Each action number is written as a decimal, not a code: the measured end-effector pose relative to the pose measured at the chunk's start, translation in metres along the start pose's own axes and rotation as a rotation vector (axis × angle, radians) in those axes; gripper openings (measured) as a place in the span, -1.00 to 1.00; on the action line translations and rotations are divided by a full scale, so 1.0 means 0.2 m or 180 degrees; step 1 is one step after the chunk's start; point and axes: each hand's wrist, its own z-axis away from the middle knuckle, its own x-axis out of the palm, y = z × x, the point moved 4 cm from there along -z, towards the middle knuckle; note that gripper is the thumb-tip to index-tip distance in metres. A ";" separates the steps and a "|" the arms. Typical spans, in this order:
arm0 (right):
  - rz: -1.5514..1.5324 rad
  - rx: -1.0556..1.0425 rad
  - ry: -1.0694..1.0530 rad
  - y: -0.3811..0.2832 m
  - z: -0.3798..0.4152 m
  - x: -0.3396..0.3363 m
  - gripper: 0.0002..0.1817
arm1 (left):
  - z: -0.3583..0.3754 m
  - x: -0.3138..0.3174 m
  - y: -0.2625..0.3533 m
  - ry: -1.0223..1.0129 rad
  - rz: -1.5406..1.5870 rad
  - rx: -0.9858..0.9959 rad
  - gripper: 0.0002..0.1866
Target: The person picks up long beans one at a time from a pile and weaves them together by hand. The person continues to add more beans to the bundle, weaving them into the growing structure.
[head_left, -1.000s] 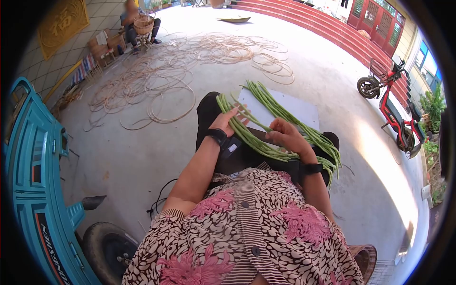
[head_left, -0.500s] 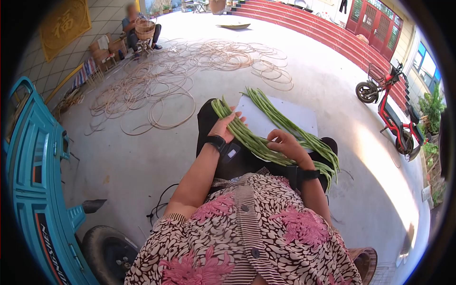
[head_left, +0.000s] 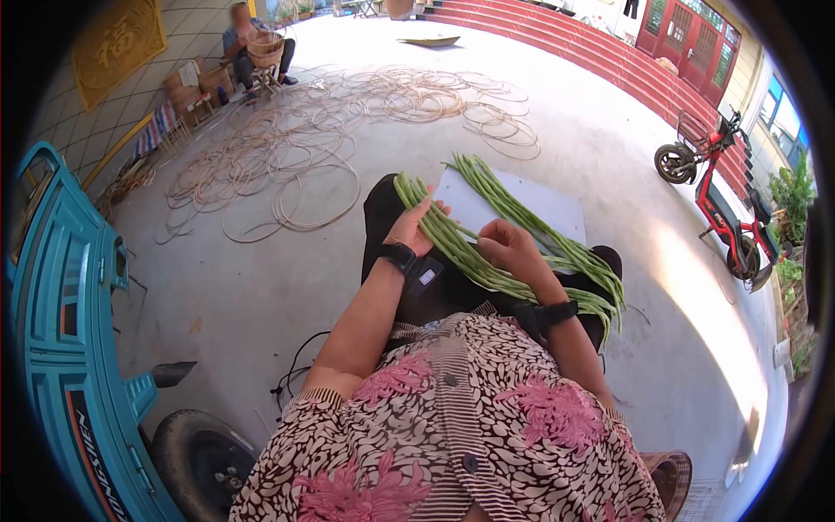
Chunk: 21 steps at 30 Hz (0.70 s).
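Note:
A bundle of long green beans (head_left: 448,237) lies across my lap, its upper end resting in my left hand (head_left: 416,228) with the thumb over it. My right hand (head_left: 513,252) is at the bundle's middle, thumb and fingertips pinched together on what looks like a single long bean at its upper side. The fingers partly hide that bean. A second bunch of long beans (head_left: 504,207) lies on a pale board (head_left: 561,213) across my knees, beyond my right hand. The lower ends of both bunches come together near my right knee.
Loose coils of thin cane (head_left: 315,170) spread over the concrete ahead. A teal vehicle (head_left: 65,296) stands close on my left, a red scooter (head_left: 718,196) to the right. Behind the coils a seated person (head_left: 239,43) holds a basket (head_left: 265,50). A woven basket (head_left: 671,478) is near my right hip.
My right hand has moved slightly up and left along the bundle, its fingers now closer together at the bean. My left hand keeps its hold, almost in place.

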 end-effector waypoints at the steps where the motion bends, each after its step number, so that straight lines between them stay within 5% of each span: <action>1: -0.0074 -0.0023 0.0042 -0.01 0.00 0.00 -0.86 | 0.00 0.00 0.00 -0.0028 -0.0026 0.0037 -0.54; 21: 0.0266 -0.0349 0.0011 0.00 -0.02 0.07 -0.85 | 0.02 0.09 0.00 -0.0686 -0.0214 -0.0177 -0.41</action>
